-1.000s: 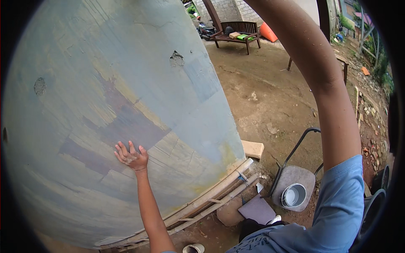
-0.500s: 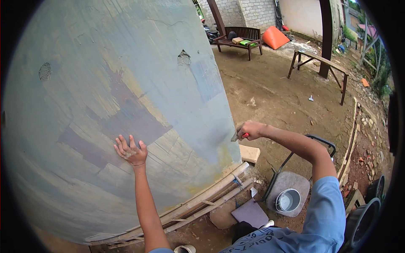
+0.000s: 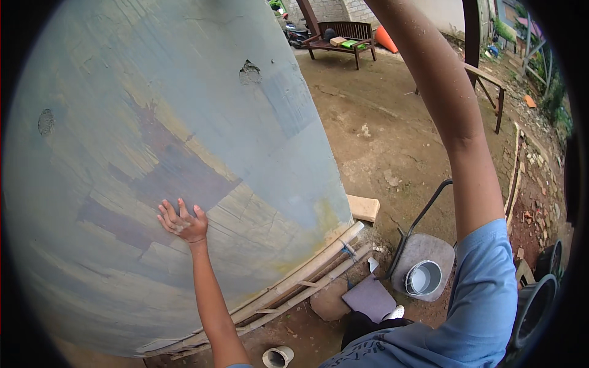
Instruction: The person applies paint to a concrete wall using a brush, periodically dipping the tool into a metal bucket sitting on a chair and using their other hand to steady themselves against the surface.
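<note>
My left hand (image 3: 184,223) lies against the blue-grey wall panel (image 3: 276,165), fingers spread, with nothing in it. Under and around its fingers is a dull purple patch (image 3: 184,181) among yellowish streaks. My right forearm (image 3: 445,92) stretches up past the panel's right edge and leaves the picture at the top. The right hand itself is out of view, so what it holds cannot be seen. Two rough holes mark the panel, a chipped one (image 3: 250,72) nearer its right edge and another (image 3: 46,122) at far left.
Bamboo poles (image 3: 294,276) run along the panel's foot. A metal-framed chair (image 3: 402,264) bears a bucket (image 3: 423,278) below my right arm. A light block (image 3: 363,208) lies by the panel's corner; a white pail (image 3: 278,357) stands below. Farther off are a wooden bench (image 3: 343,40) and a trestle (image 3: 491,83).
My right hand, earlier at the panel's right edge gripping a red-handled scraper, has swung up out of view. The left hand keeps its place on the panel; the whole view has shifted slightly.
</note>
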Action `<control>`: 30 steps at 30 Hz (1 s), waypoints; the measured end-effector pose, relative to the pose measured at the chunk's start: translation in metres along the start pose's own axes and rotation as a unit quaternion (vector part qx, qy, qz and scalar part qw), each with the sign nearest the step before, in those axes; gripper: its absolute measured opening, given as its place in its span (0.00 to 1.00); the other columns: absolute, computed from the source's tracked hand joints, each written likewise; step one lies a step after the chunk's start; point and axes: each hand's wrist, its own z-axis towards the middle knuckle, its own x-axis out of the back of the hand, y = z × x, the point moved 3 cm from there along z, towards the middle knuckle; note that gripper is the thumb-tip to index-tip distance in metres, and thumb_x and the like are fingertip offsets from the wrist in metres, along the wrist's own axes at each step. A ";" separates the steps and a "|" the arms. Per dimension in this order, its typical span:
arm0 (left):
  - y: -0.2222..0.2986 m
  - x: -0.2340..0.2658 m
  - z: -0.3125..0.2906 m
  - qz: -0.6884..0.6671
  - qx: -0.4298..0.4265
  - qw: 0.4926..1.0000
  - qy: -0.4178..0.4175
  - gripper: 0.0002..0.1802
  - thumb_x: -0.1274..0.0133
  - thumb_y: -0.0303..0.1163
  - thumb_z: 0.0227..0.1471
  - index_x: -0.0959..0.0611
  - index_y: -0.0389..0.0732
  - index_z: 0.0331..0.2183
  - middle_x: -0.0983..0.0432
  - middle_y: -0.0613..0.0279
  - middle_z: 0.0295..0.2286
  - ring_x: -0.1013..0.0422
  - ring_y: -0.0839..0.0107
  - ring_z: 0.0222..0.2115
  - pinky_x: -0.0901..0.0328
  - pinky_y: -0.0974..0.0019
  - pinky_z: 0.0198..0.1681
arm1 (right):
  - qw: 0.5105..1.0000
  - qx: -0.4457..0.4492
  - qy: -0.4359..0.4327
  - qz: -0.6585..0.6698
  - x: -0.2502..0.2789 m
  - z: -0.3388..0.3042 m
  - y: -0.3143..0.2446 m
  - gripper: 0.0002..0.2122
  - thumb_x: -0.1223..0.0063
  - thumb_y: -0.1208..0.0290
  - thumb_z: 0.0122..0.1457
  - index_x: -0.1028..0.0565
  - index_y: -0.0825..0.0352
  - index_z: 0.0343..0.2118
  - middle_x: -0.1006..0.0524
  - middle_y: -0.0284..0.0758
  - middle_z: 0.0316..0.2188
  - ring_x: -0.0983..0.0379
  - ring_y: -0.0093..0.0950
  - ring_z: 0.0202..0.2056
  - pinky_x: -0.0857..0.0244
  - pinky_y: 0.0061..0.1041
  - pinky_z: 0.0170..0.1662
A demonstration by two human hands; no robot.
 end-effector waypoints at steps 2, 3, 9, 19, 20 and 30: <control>0.005 -0.005 0.000 0.000 0.009 1.000 0.007 0.24 0.55 0.43 0.59 0.31 0.49 0.56 0.42 0.51 0.60 0.48 0.50 0.63 0.50 0.43 0.64 | 0.989 0.091 0.113 -0.033 -0.015 -0.030 -0.009 0.04 0.42 0.86 0.47 0.21 0.73 0.27 0.21 0.36 0.27 0.25 0.23 0.30 0.31 0.24 0.35; 0.012 -0.009 0.000 -0.008 0.013 1.000 0.008 0.24 0.55 0.43 0.59 0.31 0.49 0.56 0.42 0.51 0.60 0.48 0.50 0.63 0.50 0.43 0.64 | 0.989 0.097 0.108 -0.025 -0.028 -0.057 0.000 0.04 0.42 0.85 0.46 0.22 0.73 0.26 0.21 0.37 0.26 0.25 0.24 0.28 0.32 0.24 0.34; -0.009 0.002 0.001 0.030 -0.006 0.999 0.012 0.25 0.58 0.46 0.60 0.32 0.50 0.57 0.40 0.49 0.59 0.46 0.50 0.62 0.50 0.44 0.63 | 0.987 -0.076 -0.108 -0.093 -0.138 -0.371 -0.063 0.05 0.42 0.74 0.51 0.23 0.61 0.32 0.22 0.37 0.46 0.25 0.37 0.52 0.23 0.30 0.43; -0.004 0.002 -0.001 0.004 -0.002 1.000 0.004 0.25 0.54 0.43 0.58 0.32 0.49 0.56 0.43 0.50 0.60 0.47 0.50 0.63 0.50 0.43 0.63 | 0.802 -0.346 -0.471 0.123 -0.181 -0.553 -0.127 0.07 0.46 0.80 0.45 0.24 0.60 0.26 0.22 0.30 0.39 0.25 0.38 0.40 0.30 0.39 0.39; 0.004 -0.003 -0.002 0.000 0.003 1.000 0.009 0.25 0.54 0.43 0.58 0.32 0.49 0.56 0.43 0.50 0.60 0.47 0.51 0.63 0.50 0.43 0.64 | 0.814 -0.349 -0.445 0.131 -0.173 -0.540 -0.107 0.08 0.47 0.82 0.42 0.23 0.61 0.26 0.22 0.30 0.37 0.24 0.38 0.37 0.30 0.38 0.40; -0.010 0.004 0.002 0.012 -0.009 1.000 0.002 0.25 0.54 0.44 0.59 0.31 0.49 0.56 0.42 0.52 0.60 0.47 0.52 0.63 0.50 0.45 0.64 | 0.942 -0.186 -0.278 0.029 -0.043 -0.111 -0.003 0.05 0.42 0.85 0.45 0.21 0.72 0.27 0.21 0.36 0.25 0.26 0.24 0.28 0.32 0.25 0.33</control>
